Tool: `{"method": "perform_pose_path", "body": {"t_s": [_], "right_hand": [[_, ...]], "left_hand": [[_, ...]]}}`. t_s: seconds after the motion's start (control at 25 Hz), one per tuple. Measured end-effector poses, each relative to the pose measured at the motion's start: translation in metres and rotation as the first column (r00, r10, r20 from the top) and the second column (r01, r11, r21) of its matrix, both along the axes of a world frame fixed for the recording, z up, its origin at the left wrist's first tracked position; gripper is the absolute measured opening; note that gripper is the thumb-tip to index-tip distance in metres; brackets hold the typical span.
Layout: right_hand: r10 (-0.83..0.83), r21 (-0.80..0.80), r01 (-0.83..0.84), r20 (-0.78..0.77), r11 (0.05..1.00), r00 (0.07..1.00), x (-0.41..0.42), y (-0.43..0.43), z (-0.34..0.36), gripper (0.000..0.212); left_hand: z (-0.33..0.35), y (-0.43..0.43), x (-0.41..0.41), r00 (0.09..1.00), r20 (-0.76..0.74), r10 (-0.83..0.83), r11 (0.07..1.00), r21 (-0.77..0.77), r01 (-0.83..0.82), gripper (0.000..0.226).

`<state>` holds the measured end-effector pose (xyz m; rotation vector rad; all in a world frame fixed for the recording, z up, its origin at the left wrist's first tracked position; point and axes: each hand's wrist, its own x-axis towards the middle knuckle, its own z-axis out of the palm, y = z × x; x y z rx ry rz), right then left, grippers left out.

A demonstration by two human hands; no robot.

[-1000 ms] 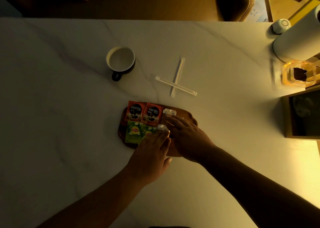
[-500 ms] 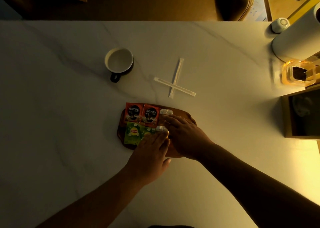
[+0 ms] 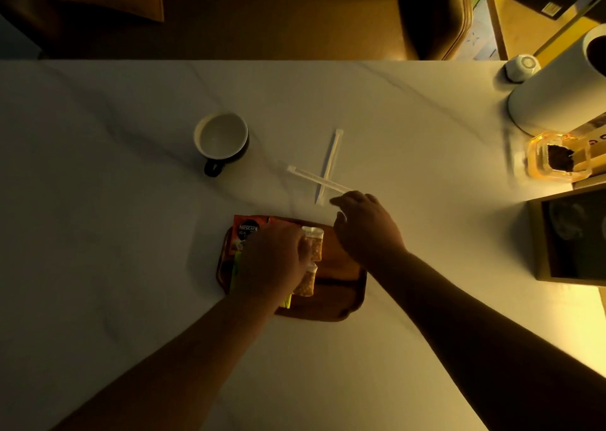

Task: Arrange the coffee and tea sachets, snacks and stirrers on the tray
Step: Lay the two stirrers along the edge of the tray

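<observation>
A dark wooden tray (image 3: 331, 302) lies on the white marble table. On it are red Nescafe coffee sachets (image 3: 246, 230), green tea sachets (image 3: 236, 268) mostly hidden, and two clear snack packets (image 3: 314, 243). My left hand (image 3: 270, 260) rests flat over the sachets, fingertips touching the snack packets. My right hand (image 3: 367, 227) hovers above the tray's far right corner, fingers spread and holding nothing, its fingertips at the near end of two wrapped stirrers (image 3: 323, 176) that lie crossed on the table beyond the tray.
An empty cup (image 3: 220, 135) with a dark handle stands far left of the stirrers. At the right edge are a white paper roll (image 3: 557, 96), a small white cap (image 3: 522, 67), an amber glass holder (image 3: 557, 158) and a dark wooden box (image 3: 570, 237).
My right hand has lifted off the snack packets and reached forward to the stirrers. My left hand slid up over the sachets. The view moved closer.
</observation>
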<state>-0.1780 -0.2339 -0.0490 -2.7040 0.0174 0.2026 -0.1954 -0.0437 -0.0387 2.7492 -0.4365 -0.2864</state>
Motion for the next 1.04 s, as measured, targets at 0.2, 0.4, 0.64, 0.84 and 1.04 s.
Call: {"method": "perform_pose_path", "body": {"t_s": [0.2,0.4,0.64,0.84,1.04], "right_hand": [[-0.045,-0.056,0.047,0.034,0.997,0.998,0.051,-0.015,-0.017,0.027],[-0.042,-0.072,0.04,-0.026,0.997,0.999,0.076,-0.021,-0.025,0.014],[-0.12,-0.02,0.119,-0.204,0.993,0.972,0.085,-0.026,-0.02,0.01],[-0.389,0.231,0.435,-0.218,0.87,0.895,0.065,-0.046,-0.007,0.007],[-0.509,0.402,0.629,-0.373,0.665,0.776,0.03,-0.062,0.001,0.007]], "left_hand": [[-0.01,-0.039,0.078,0.986,-0.036,0.166,0.986,-0.008,-0.166,0.025],[-0.023,-0.067,0.115,0.977,-0.114,0.178,0.983,0.069,-0.171,0.036],[-0.025,-0.082,0.132,0.964,-0.172,0.204,0.976,0.111,-0.187,0.028],[-0.024,-0.086,0.144,0.914,-0.32,0.25,0.966,0.152,-0.211,0.028],[-0.021,-0.089,0.145,0.92,-0.334,0.204,0.979,0.087,-0.185,0.027]]}}
